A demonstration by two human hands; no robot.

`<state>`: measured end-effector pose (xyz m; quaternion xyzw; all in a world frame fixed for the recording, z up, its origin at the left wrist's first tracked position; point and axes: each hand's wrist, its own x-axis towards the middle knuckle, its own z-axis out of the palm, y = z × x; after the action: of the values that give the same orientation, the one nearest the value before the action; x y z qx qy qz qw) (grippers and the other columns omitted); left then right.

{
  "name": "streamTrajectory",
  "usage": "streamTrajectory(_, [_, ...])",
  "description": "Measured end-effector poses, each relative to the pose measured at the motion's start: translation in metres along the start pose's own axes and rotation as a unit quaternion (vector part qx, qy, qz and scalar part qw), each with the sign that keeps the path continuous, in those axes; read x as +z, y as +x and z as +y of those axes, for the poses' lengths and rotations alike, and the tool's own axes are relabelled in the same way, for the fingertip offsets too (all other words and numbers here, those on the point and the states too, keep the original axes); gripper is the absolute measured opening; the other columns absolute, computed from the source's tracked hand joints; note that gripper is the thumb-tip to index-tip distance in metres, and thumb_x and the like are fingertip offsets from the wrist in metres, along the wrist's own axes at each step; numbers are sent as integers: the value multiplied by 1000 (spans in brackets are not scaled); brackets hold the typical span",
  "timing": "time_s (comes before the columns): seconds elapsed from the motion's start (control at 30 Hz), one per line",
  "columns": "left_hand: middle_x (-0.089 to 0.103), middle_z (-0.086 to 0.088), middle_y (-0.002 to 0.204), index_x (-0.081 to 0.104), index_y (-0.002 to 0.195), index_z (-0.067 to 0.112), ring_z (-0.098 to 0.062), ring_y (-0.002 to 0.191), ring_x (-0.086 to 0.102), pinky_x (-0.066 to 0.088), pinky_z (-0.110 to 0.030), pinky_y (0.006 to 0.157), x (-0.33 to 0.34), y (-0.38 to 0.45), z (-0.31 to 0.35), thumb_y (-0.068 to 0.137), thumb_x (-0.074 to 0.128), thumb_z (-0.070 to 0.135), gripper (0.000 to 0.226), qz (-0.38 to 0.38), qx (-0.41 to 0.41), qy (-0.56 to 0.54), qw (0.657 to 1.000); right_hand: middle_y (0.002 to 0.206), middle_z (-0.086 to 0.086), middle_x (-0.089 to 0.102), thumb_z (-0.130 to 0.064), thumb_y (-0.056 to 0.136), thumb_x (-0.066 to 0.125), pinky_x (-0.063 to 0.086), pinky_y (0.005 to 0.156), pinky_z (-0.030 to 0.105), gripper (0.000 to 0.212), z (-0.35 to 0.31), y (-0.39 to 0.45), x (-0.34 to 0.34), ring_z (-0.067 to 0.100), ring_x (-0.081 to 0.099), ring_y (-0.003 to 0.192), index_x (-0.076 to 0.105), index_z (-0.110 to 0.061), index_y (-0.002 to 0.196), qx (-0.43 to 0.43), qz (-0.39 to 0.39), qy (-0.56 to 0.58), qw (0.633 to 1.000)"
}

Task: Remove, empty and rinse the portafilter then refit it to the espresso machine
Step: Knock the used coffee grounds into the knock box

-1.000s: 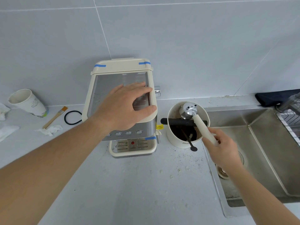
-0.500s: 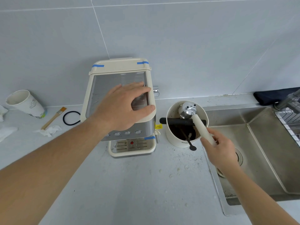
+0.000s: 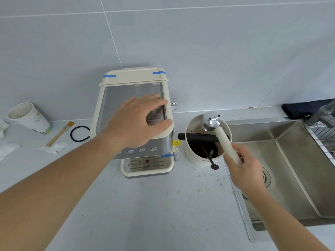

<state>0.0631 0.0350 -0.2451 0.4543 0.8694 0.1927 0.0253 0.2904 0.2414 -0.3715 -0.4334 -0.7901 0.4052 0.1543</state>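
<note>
The cream espresso machine stands against the wall, and my left hand lies flat on its top with fingers spread. My right hand grips the cream handle of the portafilter. The portafilter's metal head is turned upside down over the far rim of the white knock box, just beyond the box's black bar. Dark coffee grounds lie inside the knock box.
A steel sink sits to the right, with a drying rack at its far edge. A black spoon leans out of the knock box. Left of the machine are a paper cup, a brush, a black ring and tissues.
The portafilter head has shifted slightly toward the knock box's far rim. My left hand stays on the machine top.
</note>
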Motion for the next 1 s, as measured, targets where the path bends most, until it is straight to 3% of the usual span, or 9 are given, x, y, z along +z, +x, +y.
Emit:
streamTrajectory(0.1, [37,11,155,45,139,39,-7,143,29,10,-35,117,1,-1,1,86,48,63,58,2,1,0,1000,82,-2,67,-28,93,62,56,62,44,30,3,2,5,28,63,66,62,-24,123,12,-10,-30,999])
streamTrajectory(0.53, [37,12,155,45,139,39,-5,143,29,9,-35,118,1,0,-1,86,49,63,58,3,1,-2,1000,85,-10,63,-24,96,63,42,49,28,32,1,-3,-4,17,62,62,60,-23,128,-2,13,-1,1000])
streamTrajectory(0.67, [37,13,155,45,139,40,-4,143,28,8,-33,117,1,0,-1,87,51,61,57,5,-3,-2,1000,82,-2,67,-27,95,61,51,58,35,31,5,2,0,24,63,66,60,-23,125,1,-13,-57,998])
streamTrajectory(0.8, [37,13,155,45,139,40,-4,142,29,9,-34,118,2,0,-1,86,49,63,58,6,-5,0,1000,84,1,68,-26,94,62,49,66,37,32,3,14,-6,29,63,71,63,-22,126,-16,-20,-89,996])
streamTrajectory(1.0, [38,12,155,45,139,39,-6,142,31,11,-35,118,1,0,0,84,47,65,61,5,-8,2,1000,84,-1,68,-24,94,63,48,58,32,30,3,11,-9,22,63,66,62,-22,124,-35,-15,-51,998])
